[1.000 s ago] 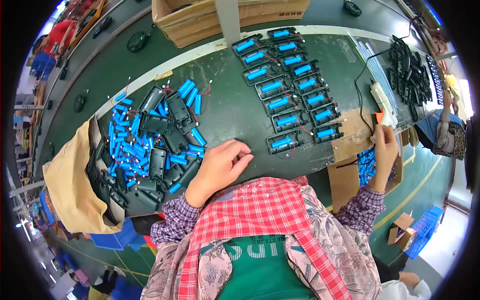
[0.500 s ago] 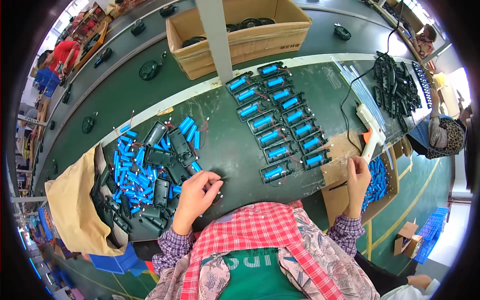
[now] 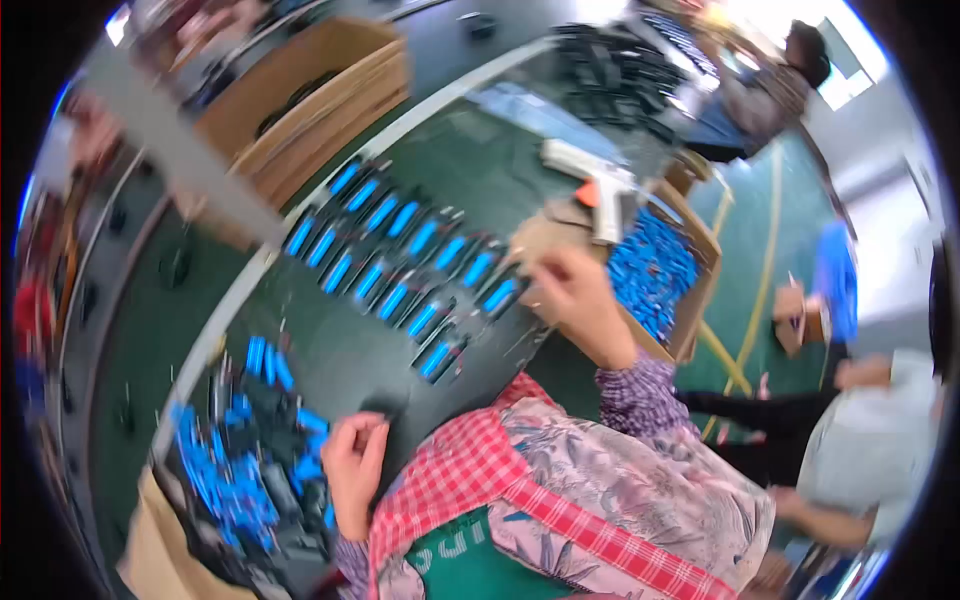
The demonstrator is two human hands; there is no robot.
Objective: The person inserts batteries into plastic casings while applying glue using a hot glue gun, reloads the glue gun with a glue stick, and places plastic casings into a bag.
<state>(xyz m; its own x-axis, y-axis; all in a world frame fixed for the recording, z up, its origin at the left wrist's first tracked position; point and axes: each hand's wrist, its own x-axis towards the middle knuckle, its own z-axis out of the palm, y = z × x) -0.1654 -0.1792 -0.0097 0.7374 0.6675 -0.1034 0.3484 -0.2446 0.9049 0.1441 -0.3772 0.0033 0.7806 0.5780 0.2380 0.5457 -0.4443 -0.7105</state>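
Note:
My left hand [image 3: 355, 470] is over the near table edge, fingers loosely curled and thumb apart, with nothing visible in it. Beside it lies a pile of blue battery cells [image 3: 225, 490] mixed with black plastic housings [image 3: 275, 480]. My right hand [image 3: 580, 300] has thumb and fingers drawn together; blur hides whatever may be between them. Its fingertips are close to the end of two slanting rows of black housings, each with a blue cell, such as this nearest cell [image 3: 500, 295]. A white glue gun [image 3: 607, 210] with an orange trigger lies just beyond that hand.
A cardboard box of blue cells [image 3: 650, 275] stands right of the table. Black parts [image 3: 615, 80] are heaped at the far end. A large carton [image 3: 320, 120] and a grey post [image 3: 185, 140] border the conveyor. One person [image 3: 765, 95] sits beyond; another [image 3: 870, 440] is at right.
The view has swung to the right and is blurred. My right hand has moved from beside the glue gun toward the rows of housings. My left hand has drawn back from the pile.

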